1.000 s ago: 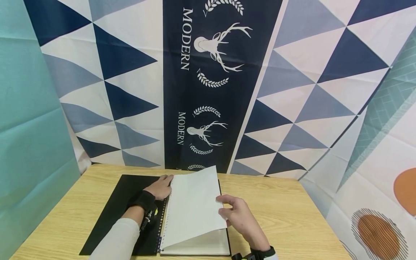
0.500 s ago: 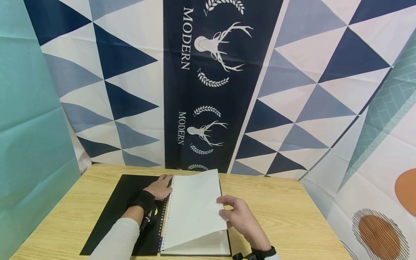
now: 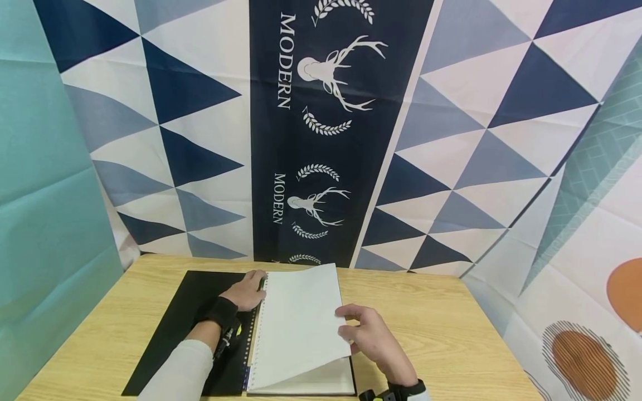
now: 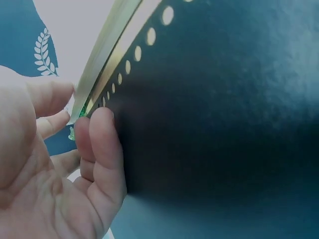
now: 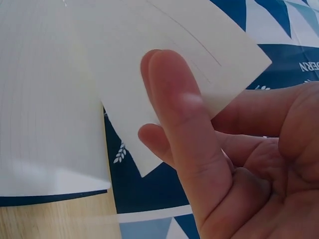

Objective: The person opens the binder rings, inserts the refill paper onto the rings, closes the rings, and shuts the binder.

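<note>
A ring-bound notebook with white pages lies open on the table, its black cover (image 3: 168, 334) spread to the left. Round holes run along the cover's inner edge, plain in the left wrist view. At the far end of the binding my left hand (image 3: 244, 291) grips the notebook, thumb on the page side (image 4: 94, 64) and fingers against the cover edge. My right hand (image 3: 370, 335) pinches the right edge of a lifted white page (image 3: 300, 323) between thumb and fingers. That page bows above the page stack (image 3: 326, 380). Faint curved lines mark it in the right wrist view.
The wooden table (image 3: 426, 328) extends on both sides of the notebook. A patterned fabric backdrop (image 3: 321, 139) hangs behind it, and a turquoise cloth (image 3: 55, 223) borders the left. Both wrists wear black straps with small devices.
The lifted page's far corner has sunk slightly. Both hands keep nearly the same place and hold.
</note>
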Demonstrator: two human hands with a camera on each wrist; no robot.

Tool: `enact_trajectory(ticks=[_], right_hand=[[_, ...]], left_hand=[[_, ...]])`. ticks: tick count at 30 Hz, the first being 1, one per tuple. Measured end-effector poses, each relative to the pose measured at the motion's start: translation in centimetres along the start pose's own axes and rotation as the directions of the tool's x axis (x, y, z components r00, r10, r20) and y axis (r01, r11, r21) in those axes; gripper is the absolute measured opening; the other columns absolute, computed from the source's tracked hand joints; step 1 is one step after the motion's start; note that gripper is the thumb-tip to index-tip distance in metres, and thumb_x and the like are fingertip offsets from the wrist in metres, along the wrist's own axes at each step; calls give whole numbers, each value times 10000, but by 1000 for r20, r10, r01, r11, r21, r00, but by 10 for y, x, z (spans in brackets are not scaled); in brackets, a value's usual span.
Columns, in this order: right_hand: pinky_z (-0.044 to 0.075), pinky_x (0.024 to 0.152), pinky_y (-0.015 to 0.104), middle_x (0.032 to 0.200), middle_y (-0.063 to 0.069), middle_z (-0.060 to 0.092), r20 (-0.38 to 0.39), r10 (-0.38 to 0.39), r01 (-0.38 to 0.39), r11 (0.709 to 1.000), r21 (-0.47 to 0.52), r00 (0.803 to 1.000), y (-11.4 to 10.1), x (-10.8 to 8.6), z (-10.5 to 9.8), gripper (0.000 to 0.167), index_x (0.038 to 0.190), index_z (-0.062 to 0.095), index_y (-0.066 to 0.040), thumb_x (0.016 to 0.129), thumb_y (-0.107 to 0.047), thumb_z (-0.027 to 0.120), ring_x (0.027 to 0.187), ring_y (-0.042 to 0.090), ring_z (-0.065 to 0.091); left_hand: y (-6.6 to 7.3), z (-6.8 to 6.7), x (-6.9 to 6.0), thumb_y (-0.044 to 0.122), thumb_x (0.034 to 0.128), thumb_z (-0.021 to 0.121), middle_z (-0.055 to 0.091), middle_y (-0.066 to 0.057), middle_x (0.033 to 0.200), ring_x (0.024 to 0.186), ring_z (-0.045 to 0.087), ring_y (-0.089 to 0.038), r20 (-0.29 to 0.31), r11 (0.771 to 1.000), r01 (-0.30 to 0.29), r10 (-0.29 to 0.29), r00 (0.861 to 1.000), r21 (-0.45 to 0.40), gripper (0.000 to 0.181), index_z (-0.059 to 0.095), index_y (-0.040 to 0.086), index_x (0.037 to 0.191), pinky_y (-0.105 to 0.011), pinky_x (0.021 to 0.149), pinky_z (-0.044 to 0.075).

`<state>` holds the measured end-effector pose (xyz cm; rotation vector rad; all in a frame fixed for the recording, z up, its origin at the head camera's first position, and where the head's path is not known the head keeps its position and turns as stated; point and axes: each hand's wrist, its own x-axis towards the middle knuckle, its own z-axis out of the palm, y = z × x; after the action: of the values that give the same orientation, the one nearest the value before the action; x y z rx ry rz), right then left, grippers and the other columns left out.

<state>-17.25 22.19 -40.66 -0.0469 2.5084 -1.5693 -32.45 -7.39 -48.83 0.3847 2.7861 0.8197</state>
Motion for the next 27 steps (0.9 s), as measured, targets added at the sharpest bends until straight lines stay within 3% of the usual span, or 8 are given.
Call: enact_trajectory(ticks=[4,10,14,27], right_hand=[[609,602,385,1349,321,542,53,4,-5,1000,19,999,2,0,0,417,1324,566,115,917,33,600,801,227,728],[604,572,386,1348,333,543,97,34,-34,999,-1,995,4,1,0,419,1331,559,134,931,24,615,801,233,713],[603,567,378,1328,326,574,112,60,-56,998,-42,992,4,1,0,425,1336,557,141,951,-22,635,813,212,704],[607,567,404,1233,296,636,98,120,-105,984,-143,988,7,3,0,437,1299,588,136,964,-136,660,852,236,706]], left_hand=[[0,3,-5,235,1041,453,253,-219,1637,1162,589,-449,-17,999,-32,33,999,42,509,342,147,1530,-607,996,458],[7,2,-21,276,1072,436,153,-289,1667,1414,390,-559,-2,996,-64,64,998,68,572,316,66,1590,-683,1112,343],[5,7,-22,294,1077,428,128,-293,1671,1428,365,-563,-9,995,-83,84,996,61,581,308,56,1593,-689,1120,329],[13,10,-25,324,1063,465,134,-305,1666,1421,319,-622,-20,995,-66,68,997,81,604,307,100,1602,-720,1105,321]])
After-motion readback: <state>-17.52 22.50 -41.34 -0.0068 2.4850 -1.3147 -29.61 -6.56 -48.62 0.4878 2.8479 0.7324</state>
